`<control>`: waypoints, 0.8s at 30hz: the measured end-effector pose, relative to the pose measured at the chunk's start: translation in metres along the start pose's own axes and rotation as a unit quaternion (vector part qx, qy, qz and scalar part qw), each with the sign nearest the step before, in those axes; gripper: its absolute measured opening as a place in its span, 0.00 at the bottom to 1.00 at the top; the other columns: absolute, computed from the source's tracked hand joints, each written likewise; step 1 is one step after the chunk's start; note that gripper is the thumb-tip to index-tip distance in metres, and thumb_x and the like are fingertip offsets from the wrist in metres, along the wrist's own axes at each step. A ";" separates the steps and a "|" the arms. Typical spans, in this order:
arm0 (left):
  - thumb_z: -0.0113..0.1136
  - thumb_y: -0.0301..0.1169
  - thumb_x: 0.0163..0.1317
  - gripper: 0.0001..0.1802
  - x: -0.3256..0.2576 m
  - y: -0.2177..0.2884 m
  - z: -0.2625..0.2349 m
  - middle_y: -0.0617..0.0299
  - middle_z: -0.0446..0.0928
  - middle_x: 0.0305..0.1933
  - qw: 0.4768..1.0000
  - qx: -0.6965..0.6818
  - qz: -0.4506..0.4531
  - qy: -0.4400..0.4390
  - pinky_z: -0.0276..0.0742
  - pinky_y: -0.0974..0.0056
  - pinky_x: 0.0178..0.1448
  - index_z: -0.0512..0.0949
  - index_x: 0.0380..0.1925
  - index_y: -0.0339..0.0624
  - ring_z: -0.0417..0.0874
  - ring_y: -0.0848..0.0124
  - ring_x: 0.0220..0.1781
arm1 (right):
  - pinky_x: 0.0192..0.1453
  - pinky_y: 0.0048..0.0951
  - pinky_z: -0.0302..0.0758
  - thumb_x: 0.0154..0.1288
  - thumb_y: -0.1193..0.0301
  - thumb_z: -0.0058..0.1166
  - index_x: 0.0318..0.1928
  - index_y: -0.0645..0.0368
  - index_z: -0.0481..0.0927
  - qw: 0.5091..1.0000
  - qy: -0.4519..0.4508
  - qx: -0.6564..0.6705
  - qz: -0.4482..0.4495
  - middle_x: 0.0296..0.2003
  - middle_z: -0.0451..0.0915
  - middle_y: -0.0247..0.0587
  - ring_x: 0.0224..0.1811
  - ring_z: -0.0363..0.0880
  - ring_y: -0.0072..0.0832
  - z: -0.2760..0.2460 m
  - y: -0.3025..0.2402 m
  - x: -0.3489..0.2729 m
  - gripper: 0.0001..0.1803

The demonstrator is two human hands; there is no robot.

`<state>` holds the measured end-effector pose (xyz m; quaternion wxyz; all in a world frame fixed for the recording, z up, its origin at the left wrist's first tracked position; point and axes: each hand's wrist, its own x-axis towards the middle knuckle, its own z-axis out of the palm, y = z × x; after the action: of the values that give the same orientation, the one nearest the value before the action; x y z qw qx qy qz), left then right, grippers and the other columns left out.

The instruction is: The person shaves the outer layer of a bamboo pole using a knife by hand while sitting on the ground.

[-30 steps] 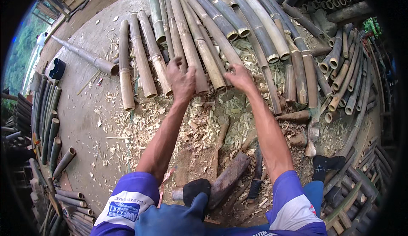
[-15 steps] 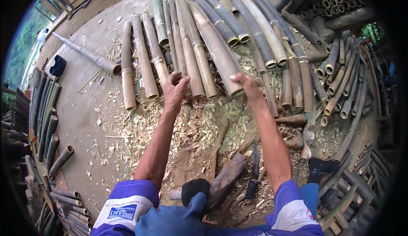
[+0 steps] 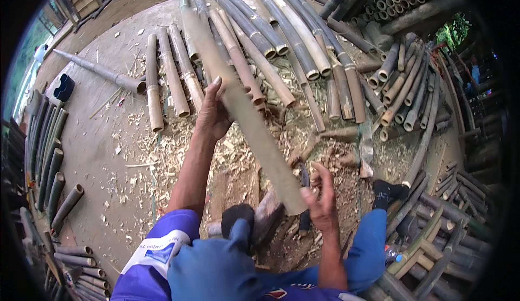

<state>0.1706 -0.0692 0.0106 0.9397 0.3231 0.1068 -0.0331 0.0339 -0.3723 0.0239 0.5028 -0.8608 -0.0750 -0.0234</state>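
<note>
A long pale bamboo pole (image 3: 262, 141), blurred by motion, slants from the far upper left down toward my right knee. My left hand (image 3: 214, 111) is closed around its middle, thumb on top and the other fingers partly hidden beneath. Beside the pole's near end is my right hand (image 3: 323, 201); its thumb is at the pole's edge and its fingers are spread and stretched out. Below that end lies a knife with a dark wrapped handle (image 3: 304, 222), partly covered by the pole. A short thick log (image 3: 268, 214) rests between my feet.
Several bamboo poles (image 3: 292, 46) lie side by side ahead, with shorter pieces (image 3: 172, 76) left of them. Wood chips (image 3: 233, 154) cover the ground. Bamboo stacks stand at the left (image 3: 54, 163) and right (image 3: 411, 89). A bamboo frame (image 3: 428, 247) is near my right leg.
The bamboo pole has been lifted from the row and drawn toward me. My left hand has closed around it. My right hand has come down and nearer, its fingers now spread.
</note>
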 end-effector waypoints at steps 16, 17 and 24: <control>0.72 0.40 0.61 0.21 -0.123 0.017 -0.107 0.61 0.81 0.38 0.962 -0.010 0.130 0.242 0.83 0.54 0.50 0.77 0.48 0.41 0.83 0.65 0.39 | 0.49 0.50 0.74 0.64 0.66 0.50 0.51 0.67 0.69 0.936 0.015 -0.137 0.324 0.40 0.79 0.65 0.46 0.80 0.55 0.018 0.139 -0.127 0.20; 0.73 0.39 0.60 0.20 -0.126 0.012 -0.106 0.62 0.81 0.38 0.957 -0.005 0.124 0.261 0.83 0.55 0.49 0.78 0.47 0.42 0.83 0.66 0.39 | 0.48 0.50 0.75 0.66 0.65 0.48 0.51 0.67 0.70 0.943 0.043 -0.088 0.319 0.37 0.79 0.60 0.41 0.81 0.54 0.014 0.141 -0.131 0.19; 0.72 0.34 0.62 0.17 -0.127 -0.007 -0.117 0.65 0.81 0.34 0.953 0.008 0.132 0.271 0.82 0.61 0.48 0.79 0.47 0.42 0.84 0.69 0.37 | 0.28 0.27 0.78 0.66 0.67 0.50 0.55 0.60 0.68 0.880 0.039 0.356 0.314 0.33 0.78 0.42 0.29 0.80 0.25 0.026 0.041 -0.136 0.19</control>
<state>0.0254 -0.0033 -0.0553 0.8689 0.3386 0.3135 0.1793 -0.0950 -0.3838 -0.0397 0.7586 -0.6009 0.2154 0.1302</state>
